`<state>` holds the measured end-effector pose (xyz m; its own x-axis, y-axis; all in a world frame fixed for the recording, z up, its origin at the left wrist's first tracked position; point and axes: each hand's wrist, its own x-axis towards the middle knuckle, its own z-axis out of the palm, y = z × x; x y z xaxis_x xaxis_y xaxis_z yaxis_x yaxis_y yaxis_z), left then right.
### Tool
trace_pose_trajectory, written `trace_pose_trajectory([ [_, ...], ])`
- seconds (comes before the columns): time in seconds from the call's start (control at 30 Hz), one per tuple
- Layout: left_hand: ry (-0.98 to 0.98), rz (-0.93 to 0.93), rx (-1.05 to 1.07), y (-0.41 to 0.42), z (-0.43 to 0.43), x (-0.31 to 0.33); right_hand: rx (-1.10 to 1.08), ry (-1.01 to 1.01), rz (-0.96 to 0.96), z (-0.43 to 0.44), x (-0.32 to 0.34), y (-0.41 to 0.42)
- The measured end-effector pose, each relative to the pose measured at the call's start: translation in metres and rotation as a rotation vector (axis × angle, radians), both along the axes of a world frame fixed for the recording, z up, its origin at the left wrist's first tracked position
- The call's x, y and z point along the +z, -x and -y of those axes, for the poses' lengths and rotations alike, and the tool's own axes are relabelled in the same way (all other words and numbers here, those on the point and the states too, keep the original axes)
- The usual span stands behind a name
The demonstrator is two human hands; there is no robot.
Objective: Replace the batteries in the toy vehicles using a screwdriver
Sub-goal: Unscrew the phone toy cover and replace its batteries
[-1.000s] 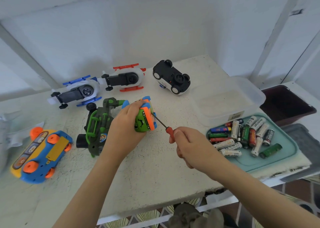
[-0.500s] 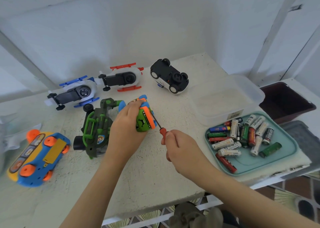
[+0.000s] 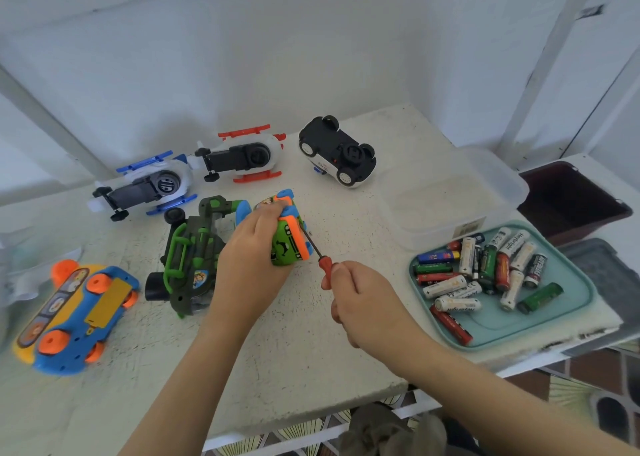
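the left hand (image 3: pixel 254 255) grips a small green toy (image 3: pixel 287 244) with orange and blue trim, fingers curled over its top and thumb underneath, holding it tilted just above the table (image 3: pixel 311 351) near the middle. the right hand (image 3: pixel 363 300) pinches the red handle of a screwdriver (image 3: pixel 323 261) between thumb and curled fingers; the thin shaft angles up and to the left, and its tip meets the toy's orange edge (whether it sits in a screw cannot be told).

just left of the held toy lies a dark green truck (image 3: pixel 188 258) on its side, partly behind the left wrist. further left, a blue and yellow bus (image 3: pixel 72 313) lies upside down, orange wheels up. along the back of the table, also upside down, are a blue helicopter (image 3: pixel 149 184), a red helicopter (image 3: pixel 242 156) beside it, and a black car (image 3: pixel 337 154).

to the right sits a teal tray (image 3: pixel 495 322) with a loose heap of batteries (image 3: pixel 485 268) in it, mostly toward its far side, one red cell near the front left corner. a clear box (image 3: pixel 450 206) stands just behind the tray.
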<state>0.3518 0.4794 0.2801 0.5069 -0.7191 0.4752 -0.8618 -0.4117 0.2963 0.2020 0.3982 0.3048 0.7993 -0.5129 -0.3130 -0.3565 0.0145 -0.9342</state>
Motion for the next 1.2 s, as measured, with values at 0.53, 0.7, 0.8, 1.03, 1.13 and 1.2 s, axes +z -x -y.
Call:
trace_pose_trajectory([
  [0.53,-0.04,0.106,-0.111,-0.011,-0.007,-0.017,-0.043,-0.133,-0.005,0.005,0.004,-0.002],
  [0.7,-0.048,0.162,-0.158,-0.016,-0.01,-0.018,-0.068,-0.151,-0.013,0.003,0.003,-0.003],
  [0.8,-0.059,0.189,-0.168,-0.018,-0.012,-0.019,-0.078,-0.147,-0.017,0.002,0.0,-0.004],
  [1.03,-0.017,0.202,-0.092,-0.014,-0.013,-0.013,-0.099,-0.186,-0.031,0.005,-0.004,-0.004],
  [1.13,0.067,0.14,-0.006,-0.011,-0.014,-0.007,-0.086,-0.166,-0.011,0.013,-0.004,-0.004],
  [1.2,0.107,0.08,0.051,-0.01,-0.014,-0.003,-0.069,-0.162,0.032,0.019,-0.003,-0.005],
])
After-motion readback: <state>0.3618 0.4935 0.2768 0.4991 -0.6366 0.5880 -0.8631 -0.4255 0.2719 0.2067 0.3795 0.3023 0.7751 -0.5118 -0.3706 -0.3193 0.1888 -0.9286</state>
